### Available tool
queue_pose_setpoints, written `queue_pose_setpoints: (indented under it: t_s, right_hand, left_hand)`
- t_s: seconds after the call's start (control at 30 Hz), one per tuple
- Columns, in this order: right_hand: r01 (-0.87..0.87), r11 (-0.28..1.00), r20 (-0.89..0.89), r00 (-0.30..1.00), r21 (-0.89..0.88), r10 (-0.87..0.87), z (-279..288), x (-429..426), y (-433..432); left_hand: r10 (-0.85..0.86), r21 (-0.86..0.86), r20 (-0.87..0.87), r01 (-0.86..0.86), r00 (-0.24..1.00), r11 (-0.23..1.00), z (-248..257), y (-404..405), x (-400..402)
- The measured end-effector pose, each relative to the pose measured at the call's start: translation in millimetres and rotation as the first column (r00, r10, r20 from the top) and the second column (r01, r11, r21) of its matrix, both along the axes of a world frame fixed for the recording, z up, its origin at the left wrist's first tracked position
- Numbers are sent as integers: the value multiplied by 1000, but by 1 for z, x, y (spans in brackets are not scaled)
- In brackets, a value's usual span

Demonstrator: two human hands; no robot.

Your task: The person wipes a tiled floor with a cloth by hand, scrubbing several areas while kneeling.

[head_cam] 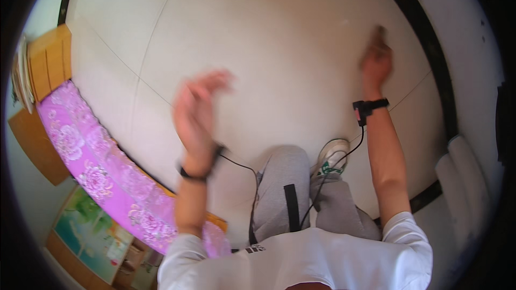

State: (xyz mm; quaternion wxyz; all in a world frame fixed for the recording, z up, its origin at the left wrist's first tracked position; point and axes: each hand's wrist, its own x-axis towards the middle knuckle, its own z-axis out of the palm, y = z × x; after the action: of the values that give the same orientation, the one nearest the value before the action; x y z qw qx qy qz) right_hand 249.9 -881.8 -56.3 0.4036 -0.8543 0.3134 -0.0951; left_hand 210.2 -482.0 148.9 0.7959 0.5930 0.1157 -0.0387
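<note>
My left hand [197, 108] is raised above the pale tiled floor [258, 100], its fingers loosely bent and apart. It is blurred, and I see nothing in it. Further out to the right, my right hand [377, 62] reaches over the floor near the dark border strip [437, 64]. A small dark shape [380, 32] shows at its fingertips; blur hides whether it is a held object or the fingers themselves. Each wrist wears a black strap, and a small black device [360, 112] sits on the right one.
Thin black cables [354, 147] run from both wrists towards my body. A bed or bench with a pink floral cover [96, 179] lies on the left, beside a wooden cabinet [50, 62]. White rolls [463, 177] stand at the right wall. My sneaker [333, 157] is on the floor.
</note>
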Motion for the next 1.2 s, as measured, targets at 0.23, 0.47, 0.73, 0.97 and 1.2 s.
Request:
queue_pose_setpoints:
  t_s: [0.23, 0.47, 0.73, 0.97, 1.2]
  right_hand:
    - [-791, 559, 41, 586, 249, 810, 44, -81, 165]
    - [-588, 794, -24, 801, 157, 598, 50, -84, 77]
    - [98, 991, -48, 994, 86, -94, 30, -51, -2]
    - [-689, 721, -8, 723, 75, 691, 36, -106, 108]
    - [-823, 567, -127, 560, 21, 818, 38, -76, 86]
  left_hand:
    - [16, -804, -166, -145, 986, 577, 171, -186, -31]
    - [346, -931, 60, -72, 936, 357, 157, -252, -22]
    - [167, -888, 283, 192, 944, 418, 130, -253, -25]
    - [219, -898, 166, 56, 962, 436, 159, -295, -38]
    - [-180, -821, 451, 486, 874, 301, 123, -283, -8]
